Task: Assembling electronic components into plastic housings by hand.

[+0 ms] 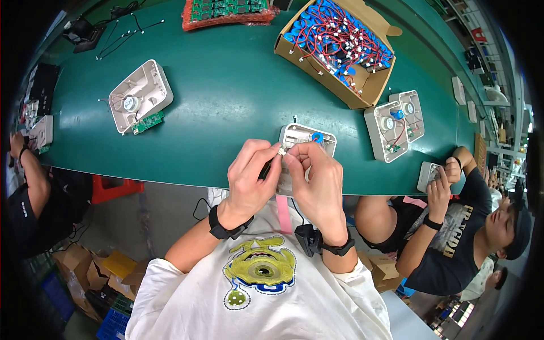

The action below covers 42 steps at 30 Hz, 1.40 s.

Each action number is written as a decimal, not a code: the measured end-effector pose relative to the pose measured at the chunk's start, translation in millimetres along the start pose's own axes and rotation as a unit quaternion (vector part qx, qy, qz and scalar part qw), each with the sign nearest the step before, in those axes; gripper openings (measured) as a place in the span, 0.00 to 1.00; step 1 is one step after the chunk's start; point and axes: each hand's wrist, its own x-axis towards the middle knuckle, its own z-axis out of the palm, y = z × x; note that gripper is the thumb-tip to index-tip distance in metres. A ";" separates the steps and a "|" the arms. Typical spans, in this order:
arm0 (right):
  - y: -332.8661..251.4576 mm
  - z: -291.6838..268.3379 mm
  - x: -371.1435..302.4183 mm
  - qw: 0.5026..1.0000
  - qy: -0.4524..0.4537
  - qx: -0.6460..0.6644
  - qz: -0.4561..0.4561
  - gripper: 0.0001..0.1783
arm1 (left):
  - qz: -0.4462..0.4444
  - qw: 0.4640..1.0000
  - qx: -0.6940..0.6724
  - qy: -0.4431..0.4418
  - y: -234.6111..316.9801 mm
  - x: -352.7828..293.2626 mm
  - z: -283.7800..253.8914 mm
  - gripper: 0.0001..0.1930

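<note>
My left hand point(249, 178) and my right hand point(317, 181) meet at the fingertips, both closed in a pinch. A small white wire connector point(282, 151) shows between them. Something dark and thin lies under my left fingers, too covered to name. Behind and partly beneath my hands is an open light-grey plastic housing point(292, 131) near the table's front edge. Inside it sits a blue cylindrical cell point(317, 137). My right hand hides much of the housing's lower part.
The green table point(215, 102) carries a cardboard box point(354, 99) of blue cells with red and black leads. Another housing point(160, 85) with a circuit board point(148, 122) lies left; two housings point(374, 131) stand right. Wrapped boards point(226, 12) lie far back. Co-workers flank me, one holding a housing point(426, 177).
</note>
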 end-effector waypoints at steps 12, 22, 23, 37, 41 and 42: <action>-4.4 -6.8 -1.3 1.000 0.021 0.010 -0.013 0.06 | -0.015 0.998 -0.028 -0.053 -0.1 6.2 -6.5 0.14; 20.0 -34.8 -64.3 0.976 0.000 -0.169 -0.137 0.21 | -0.180 0.964 -0.073 -0.184 12.1 35.3 -21.2 0.11; 24.8 -28.8 -68.1 0.977 0.010 -0.163 -0.135 0.23 | -0.240 0.946 -0.101 -0.194 13.3 36.1 -21.8 0.10; 19.4 3.8 -68.1 0.982 0.092 -0.140 -0.089 0.28 | -0.162 0.968 0.004 -0.190 18.5 15.2 -30.5 0.06; 22.2 3.9 -68.6 0.979 0.092 -0.156 -0.096 0.27 | -0.175 0.943 -0.014 -0.284 12.8 33.0 -42.8 0.07; 22.5 4.7 -68.5 0.979 0.094 -0.156 -0.094 0.27 | -0.174 0.942 -0.013 -0.287 10.7 34.9 -44.1 0.07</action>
